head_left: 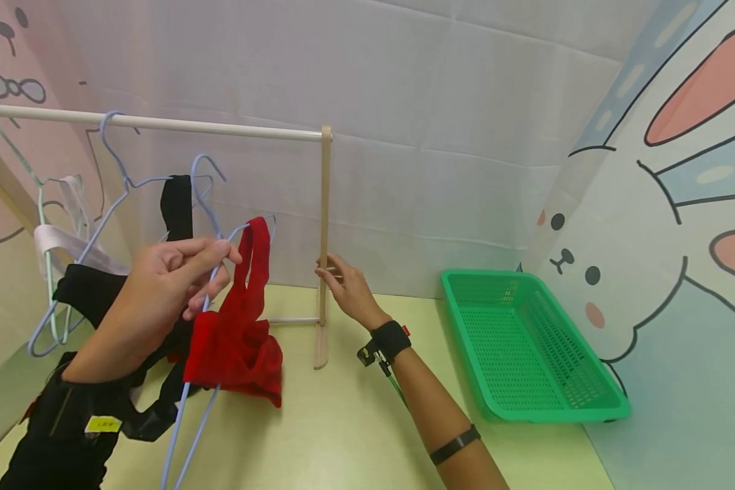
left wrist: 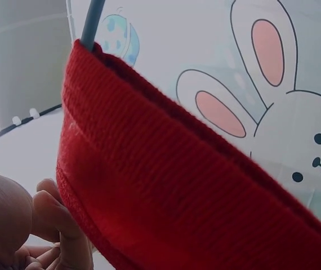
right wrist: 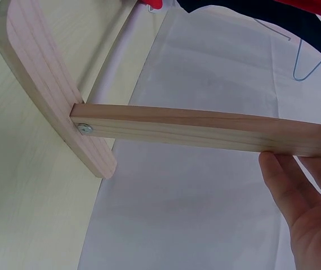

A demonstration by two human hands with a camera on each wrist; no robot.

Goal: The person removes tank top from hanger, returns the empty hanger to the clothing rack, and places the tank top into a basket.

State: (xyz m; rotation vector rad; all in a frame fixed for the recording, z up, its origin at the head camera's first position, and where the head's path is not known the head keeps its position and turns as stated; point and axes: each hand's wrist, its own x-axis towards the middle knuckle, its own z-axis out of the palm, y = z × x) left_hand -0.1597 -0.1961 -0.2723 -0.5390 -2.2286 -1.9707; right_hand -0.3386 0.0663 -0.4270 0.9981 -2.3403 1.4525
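My left hand point(head_left: 174, 279) pinches a light blue clothes hanger point(head_left: 205, 204) below its hook, which stands apart from the rack's white rod. A small red tank top point(head_left: 239, 340) hangs on that hanger; its knitted red fabric point(left wrist: 166, 169) fills much of the left wrist view. My right hand point(head_left: 349, 289) grips the rack's wooden side post point(head_left: 325, 218) partway up. In the right wrist view, the fingers point(right wrist: 287, 180) press one side of the post point(right wrist: 205, 129), with the thumb at the opposite edge.
Left on the white rod point(head_left: 220, 128) hang a blue hanger point(head_left: 119, 170) with a black garment point(head_left: 176, 207) and a pale green hanger point(head_left: 41, 204) with a white garment point(head_left: 76, 248). A green plastic basket point(head_left: 465, 340) stands on the table point(head_left: 367, 422) at right, by a rabbit-print curtain point(head_left: 588, 272).
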